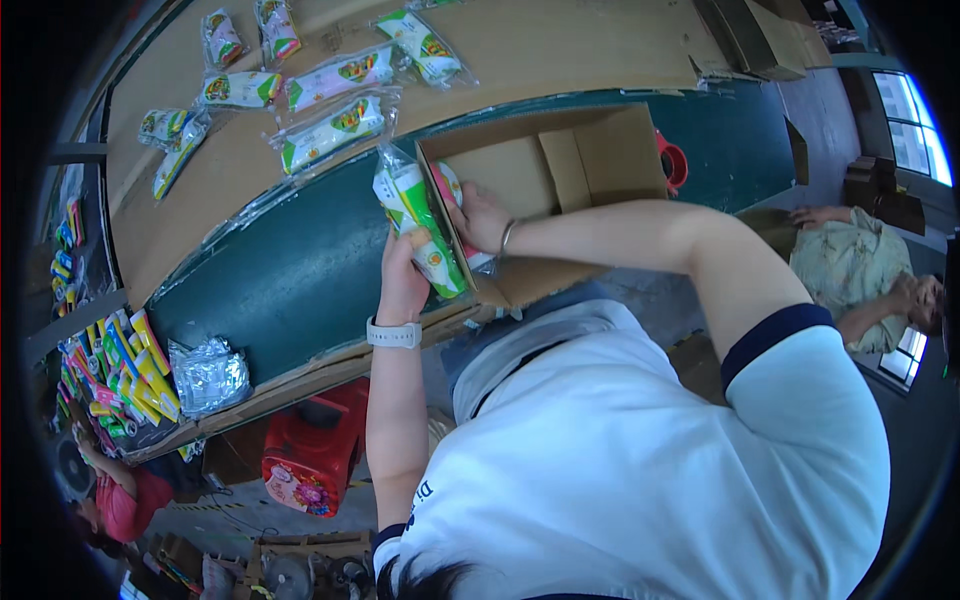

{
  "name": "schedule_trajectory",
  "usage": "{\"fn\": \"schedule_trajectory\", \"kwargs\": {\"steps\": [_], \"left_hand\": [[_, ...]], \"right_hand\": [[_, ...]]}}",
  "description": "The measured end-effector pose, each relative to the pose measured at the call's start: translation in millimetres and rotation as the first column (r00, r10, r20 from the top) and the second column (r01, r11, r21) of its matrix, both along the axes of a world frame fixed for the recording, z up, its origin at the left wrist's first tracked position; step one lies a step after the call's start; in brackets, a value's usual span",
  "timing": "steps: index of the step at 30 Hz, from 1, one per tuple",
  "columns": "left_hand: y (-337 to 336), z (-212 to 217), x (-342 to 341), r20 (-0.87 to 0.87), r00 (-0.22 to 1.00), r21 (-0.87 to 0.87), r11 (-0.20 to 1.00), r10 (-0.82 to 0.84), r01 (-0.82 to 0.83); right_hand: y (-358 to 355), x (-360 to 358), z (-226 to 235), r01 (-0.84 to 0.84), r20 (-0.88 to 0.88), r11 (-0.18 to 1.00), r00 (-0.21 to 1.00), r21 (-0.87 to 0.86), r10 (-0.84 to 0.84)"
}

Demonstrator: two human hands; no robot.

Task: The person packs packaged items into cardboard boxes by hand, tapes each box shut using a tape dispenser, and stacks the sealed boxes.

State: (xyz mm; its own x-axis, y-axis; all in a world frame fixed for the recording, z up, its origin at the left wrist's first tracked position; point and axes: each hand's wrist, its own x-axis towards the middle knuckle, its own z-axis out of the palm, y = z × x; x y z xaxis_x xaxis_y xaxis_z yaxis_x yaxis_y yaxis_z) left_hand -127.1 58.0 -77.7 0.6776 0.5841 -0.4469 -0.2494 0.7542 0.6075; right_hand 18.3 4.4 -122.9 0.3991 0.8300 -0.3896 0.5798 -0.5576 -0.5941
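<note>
Green counter (290,275) bears a box (622,155); beside it, left fingers (410,240) clasp a packet (408,194); inside, right fingers (467,212) curl, hold unclear.

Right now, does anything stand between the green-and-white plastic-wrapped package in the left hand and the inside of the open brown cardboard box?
Yes: the left wall of the box. The left hand holds the package outside it; whether package and wall touch is unclear.

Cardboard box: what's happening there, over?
Left hand holds a green-and-white bagged packet beside the box. Right hand inside, at a pink-and-white packet, grip unclear. Right forearm across the box's opening.
</note>
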Motion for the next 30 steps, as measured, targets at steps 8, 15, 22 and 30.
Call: {"fn": "schedule_trajectory", "kwargs": {"steps": [8, 15, 22, 30], "left_hand": [[-5, 12, 0, 0.032, 0.982, -0.062, 0.981, 0.186, -0.184], [30, 130, 49, 0.179, 0.969, 0.239, 0.948, 0.169, -0.210], [122, 68, 52, -0.278, 0.959, 0.655, 0.721, -0.049, 0.227], [126, -7, 34, -0.508, 0.815, 0.368, 0.785, -0.278, 0.498]], "right_hand": [[3, 10, 35, -0.242, 0.269, 0.964, 0.927, -0.111, 0.263], [18, 29, 181, -0.322, -0.089, 0.771, 0.895, 0.550, 0.437], [-38, 127, 204, -0.476, -0.348, 0.871, 0.842, -0.124, 0.411], [-41, 64, 67, 0.124, -0.346, 0.917, 0.900, -0.379, -0.265]]}}
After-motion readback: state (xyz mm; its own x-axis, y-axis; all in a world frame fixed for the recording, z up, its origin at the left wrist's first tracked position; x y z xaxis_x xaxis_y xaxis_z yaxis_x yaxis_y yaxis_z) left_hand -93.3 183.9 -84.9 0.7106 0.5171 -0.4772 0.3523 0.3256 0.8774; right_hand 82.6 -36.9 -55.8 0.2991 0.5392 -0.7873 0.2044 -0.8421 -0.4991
